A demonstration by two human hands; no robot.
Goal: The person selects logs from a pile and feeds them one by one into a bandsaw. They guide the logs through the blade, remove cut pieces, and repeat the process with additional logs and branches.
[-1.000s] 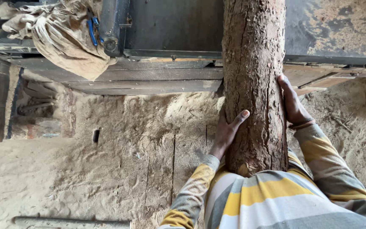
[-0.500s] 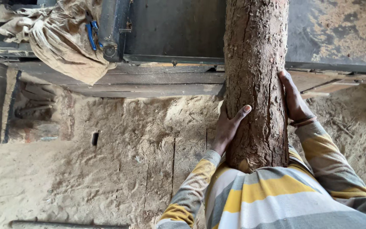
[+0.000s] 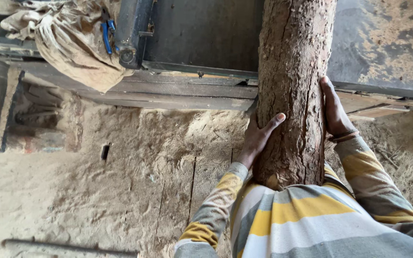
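At the bottom right of the frame, closest to the camera, is the person's chest in a shirt with yellow, grey and white stripes (image 3: 307, 220), and the near end of a thick log (image 3: 295, 86) presses against it, probably so the body helps to carry the weight. The left hand (image 3: 259, 136) lies flat on the left side of the log with the thumb over the bark, and the right hand (image 3: 333, 112) presses on the right side; the two hands are apart, clamping the log between them so it does not roll. The log runs up the right centre of the frame onto a dark metal table (image 3: 201, 33). Below, the floor (image 3: 96, 191) is covered with sawdust. At the upper left a dusty cloth (image 3: 72, 43) hangs, with blue-handled pliers (image 3: 106, 33) beside it.
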